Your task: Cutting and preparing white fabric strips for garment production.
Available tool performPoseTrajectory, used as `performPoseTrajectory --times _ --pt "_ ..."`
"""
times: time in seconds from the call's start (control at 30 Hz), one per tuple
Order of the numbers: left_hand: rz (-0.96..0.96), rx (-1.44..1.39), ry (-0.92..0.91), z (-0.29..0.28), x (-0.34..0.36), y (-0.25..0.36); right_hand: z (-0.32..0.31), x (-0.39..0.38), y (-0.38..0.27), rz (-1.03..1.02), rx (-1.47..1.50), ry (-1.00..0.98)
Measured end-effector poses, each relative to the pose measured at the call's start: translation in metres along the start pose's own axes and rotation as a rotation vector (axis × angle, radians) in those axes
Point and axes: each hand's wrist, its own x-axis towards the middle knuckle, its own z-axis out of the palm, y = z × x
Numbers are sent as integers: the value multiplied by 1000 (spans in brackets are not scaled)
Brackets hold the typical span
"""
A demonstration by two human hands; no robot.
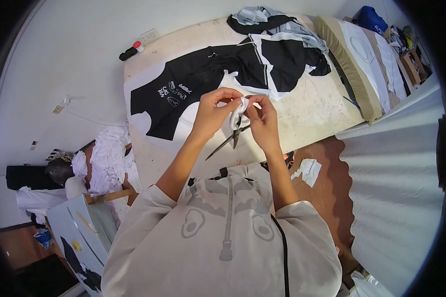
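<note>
Both my hands meet over the near part of the table, close in front of my chest. My left hand (217, 110) pinches a small bunched piece of white cloth (237, 117) between thumb and fingers. My right hand (263, 119) is closed on the same cloth from the other side. A pair of dark metal scissors (236, 134) hangs just below, blades parted and pointing down; the cloth and fingers partly hide its handles, so I cannot tell which hand supports it. Beyond my hands lies a black garment piece (183, 94) with white print, spread flat on the table.
The pale table (312, 111) carries more black and white garment pieces (282, 57) and a grey-black pile (262, 22) at the back. A padded board (354, 64) stands right. White cloth (106, 158) is heaped left; a white curtain (391, 188) hangs right. A white scrap (309, 172) lies on the floor.
</note>
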Motion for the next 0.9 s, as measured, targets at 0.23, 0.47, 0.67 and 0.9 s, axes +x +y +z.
performPoseTrajectory --times 0.23,0.47,0.67,0.9 --pt "97 117 -70 13 -28 7 4 5 -10 -86 -213 178" --pt "188 319 60 32 -45 7 8 16 -18 -164 38 227" --pt "89 329 73 30 -38 -11 15 14 -43 -138 20 124" --pt "202 122 31 33 -39 -32 -11 42 -47 211 182 -285"
